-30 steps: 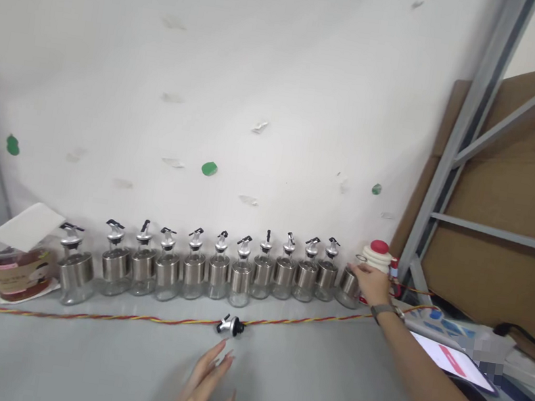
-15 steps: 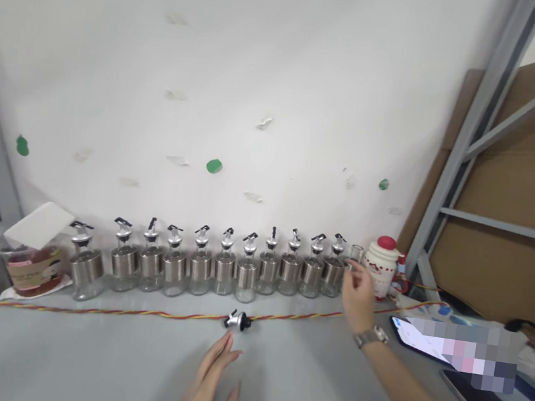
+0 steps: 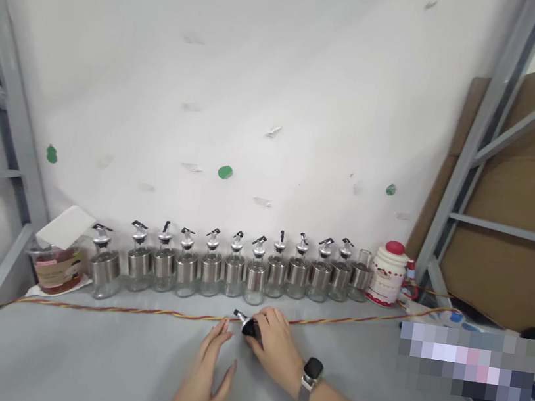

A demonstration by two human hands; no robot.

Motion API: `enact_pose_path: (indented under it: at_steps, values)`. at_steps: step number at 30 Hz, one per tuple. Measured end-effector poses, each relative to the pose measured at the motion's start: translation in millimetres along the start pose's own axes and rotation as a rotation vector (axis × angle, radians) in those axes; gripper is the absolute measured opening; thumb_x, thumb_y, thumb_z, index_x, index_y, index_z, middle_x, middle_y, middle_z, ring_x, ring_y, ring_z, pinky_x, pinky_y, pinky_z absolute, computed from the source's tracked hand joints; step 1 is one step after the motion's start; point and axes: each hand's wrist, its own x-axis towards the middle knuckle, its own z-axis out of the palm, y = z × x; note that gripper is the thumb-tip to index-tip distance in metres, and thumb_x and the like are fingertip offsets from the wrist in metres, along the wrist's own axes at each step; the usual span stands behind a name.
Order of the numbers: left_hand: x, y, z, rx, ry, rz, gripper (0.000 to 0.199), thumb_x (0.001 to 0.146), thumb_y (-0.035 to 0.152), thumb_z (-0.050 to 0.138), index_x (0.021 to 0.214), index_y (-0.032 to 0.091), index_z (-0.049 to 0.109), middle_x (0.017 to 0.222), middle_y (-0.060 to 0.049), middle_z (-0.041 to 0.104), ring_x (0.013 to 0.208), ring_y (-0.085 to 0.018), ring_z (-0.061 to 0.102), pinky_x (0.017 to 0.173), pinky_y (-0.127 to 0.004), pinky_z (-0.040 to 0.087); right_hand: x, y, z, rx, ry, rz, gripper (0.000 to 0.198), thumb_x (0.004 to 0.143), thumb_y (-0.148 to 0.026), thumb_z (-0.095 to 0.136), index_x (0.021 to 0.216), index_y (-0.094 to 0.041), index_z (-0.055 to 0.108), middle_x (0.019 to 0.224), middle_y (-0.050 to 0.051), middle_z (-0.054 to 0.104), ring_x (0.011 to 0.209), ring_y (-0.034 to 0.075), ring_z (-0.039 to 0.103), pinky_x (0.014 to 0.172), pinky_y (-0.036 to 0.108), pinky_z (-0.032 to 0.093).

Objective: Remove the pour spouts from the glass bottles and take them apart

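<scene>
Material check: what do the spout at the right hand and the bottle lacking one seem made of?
Spout at the right hand: its silvery part shines like polished metal, though plated plastic is possible; the black parts look like plastic or rubber.

Bottle without a spout: probably clear, smooth glass, judging by the see-through neck; its grey, metallic-sheened band suggests steel.

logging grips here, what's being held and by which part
The right hand holds the loose pourer by its black stopper end; the left hand is open and holds nothing.
</scene>
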Motion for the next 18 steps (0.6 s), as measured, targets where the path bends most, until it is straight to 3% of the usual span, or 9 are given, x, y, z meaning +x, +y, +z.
enact_pose_path:
  at_steps: [6,10,14,18]
  values:
    - [0.3,-8.6,3.6,0.011,0.008,-0.026,0.045,0.077,0.015,0.046,0.121,0.020,0.039,0.132,-0.012,0.039,0.122,-0.021,0.034,0.098,-0.041,0.032,-20.3,-12.1,-16.7,0.028,-0.047,0.013,0.024,0.072,-0.014,0.055,0.095,-0.022,0.056,0.093,0.004,0.051,0.090,0.021,0.047,0.080,0.032,0.036]
    - [-2.5,-23.5,12.0,0.045,-0.009,0.004,0.056,0.068,0.012,0.057,0.121,0.021,0.041,0.134,-0.011,0.036,0.121,-0.024,0.034,0.096,-0.041,0.035,-39.7,-15.6,-27.9,0.114,-0.077,0.039,0.030,0.069,-0.012,0.055,0.095,-0.026,0.057,0.095,0.002,0.049,0.093,0.019,0.046,0.081,0.029,0.035]
    - [-1.4,-23.7,10.7,0.125,0.011,-0.018,0.037,0.067,0.009,0.058,0.103,0.018,0.058,0.131,-0.013,0.040,0.119,-0.026,0.038,0.095,-0.042,0.037,-47.3,-15.5,-32.5,0.187,-0.135,0.082,0.032,0.070,-0.009,0.049,0.096,-0.028,0.057,0.089,0.001,0.050,0.086,0.018,0.048,0.077,0.027,0.037]
    - [2.4,-12.7,4.1,0.187,-0.023,-0.006,0.019,0.068,0.013,0.060,0.085,0.020,0.064,0.133,-0.009,0.040,0.120,-0.029,0.036,0.094,-0.045,0.038,-47.7,-18.1,-36.2,0.221,-0.168,0.053,0.038,0.071,-0.006,0.046,0.099,-0.029,0.057,0.090,0.001,0.051,0.089,0.018,0.047,0.080,0.027,0.036]
